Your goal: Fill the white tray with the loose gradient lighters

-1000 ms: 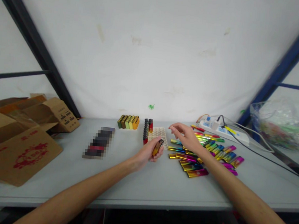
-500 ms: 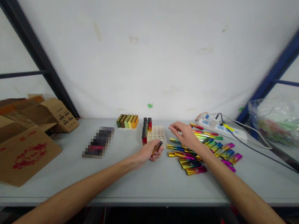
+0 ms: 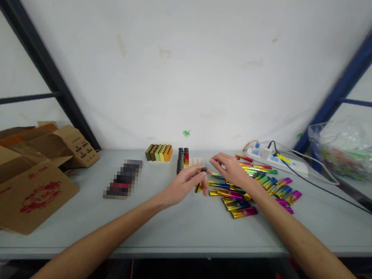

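Left hand (image 3: 185, 184): a dark-topped lighter (image 3: 198, 187) is gripped.
Right hand (image 3: 229, 168): curled; any hold cannot be told.
White tray (image 3: 198, 161): partly hidden by left hand.

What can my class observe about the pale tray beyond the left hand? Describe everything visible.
The pale tray, possibly molded plastic, has rows of small open pockets. It lies flat on the gray table, toward the wall. Dark-topped items stand upright at its left side. The left hand hides its near part, so contact there cannot be judged; the right hand looks apart from it.
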### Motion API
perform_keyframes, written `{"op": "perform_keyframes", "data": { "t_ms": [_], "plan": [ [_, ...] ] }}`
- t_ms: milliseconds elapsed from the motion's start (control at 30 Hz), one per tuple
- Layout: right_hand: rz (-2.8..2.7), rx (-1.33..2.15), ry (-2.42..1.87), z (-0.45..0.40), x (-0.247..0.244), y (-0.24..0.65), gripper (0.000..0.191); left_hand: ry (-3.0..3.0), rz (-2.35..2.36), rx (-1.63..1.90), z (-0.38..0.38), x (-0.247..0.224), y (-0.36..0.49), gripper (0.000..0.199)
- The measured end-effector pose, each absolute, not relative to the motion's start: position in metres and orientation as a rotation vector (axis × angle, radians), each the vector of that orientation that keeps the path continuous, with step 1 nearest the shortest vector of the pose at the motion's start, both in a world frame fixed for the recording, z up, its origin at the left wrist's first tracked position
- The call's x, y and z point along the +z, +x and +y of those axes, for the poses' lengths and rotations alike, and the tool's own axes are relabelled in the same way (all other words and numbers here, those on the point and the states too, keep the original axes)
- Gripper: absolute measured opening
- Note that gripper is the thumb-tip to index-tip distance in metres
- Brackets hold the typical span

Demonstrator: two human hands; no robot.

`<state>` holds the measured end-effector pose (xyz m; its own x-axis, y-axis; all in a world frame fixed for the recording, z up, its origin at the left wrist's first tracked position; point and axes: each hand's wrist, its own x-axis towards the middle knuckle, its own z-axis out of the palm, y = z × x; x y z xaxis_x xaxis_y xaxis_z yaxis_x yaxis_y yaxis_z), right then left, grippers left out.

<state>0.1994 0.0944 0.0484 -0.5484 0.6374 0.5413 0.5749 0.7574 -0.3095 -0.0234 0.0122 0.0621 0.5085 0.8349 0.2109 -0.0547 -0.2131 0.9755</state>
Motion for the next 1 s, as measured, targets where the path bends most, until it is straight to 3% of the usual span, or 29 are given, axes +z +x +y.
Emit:
{"op": "perform_keyframes", "data": {
  "t_ms": [167, 333, 467, 667, 1000],
  "plan": [
    [-2.317, 0.093, -0.935, 0.092, 0.050, 0.197, 0.035, 1.744, 0.736, 1.111, 0.021, 0.087, -0.042, 0.027],
    [-2.331, 0.051, -0.950, 0.091, 0.052, 0.196, 0.035, 1.989, 0.964, 1.313, 0.059, 0.098, -0.066, 0.028],
    [-2.328, 0.047, -0.950, 0.091, 0.054, 0.197, 0.035, 2.196, 1.140, 1.168, 0.086, 0.105, -0.079, 0.035],
    [-2.368, 0.073, -0.981, 0.088, 0.057, 0.197, 0.032, 2.631, 1.296, 0.905, 0.108, 0.105, -0.082, 0.029],
    [-2.434, 0.072, -0.974, 0.086, 0.060, 0.196, 0.031, 2.816, 1.224, 0.505, 0.122, 0.097, -0.073, 0.015]
  ]
}}
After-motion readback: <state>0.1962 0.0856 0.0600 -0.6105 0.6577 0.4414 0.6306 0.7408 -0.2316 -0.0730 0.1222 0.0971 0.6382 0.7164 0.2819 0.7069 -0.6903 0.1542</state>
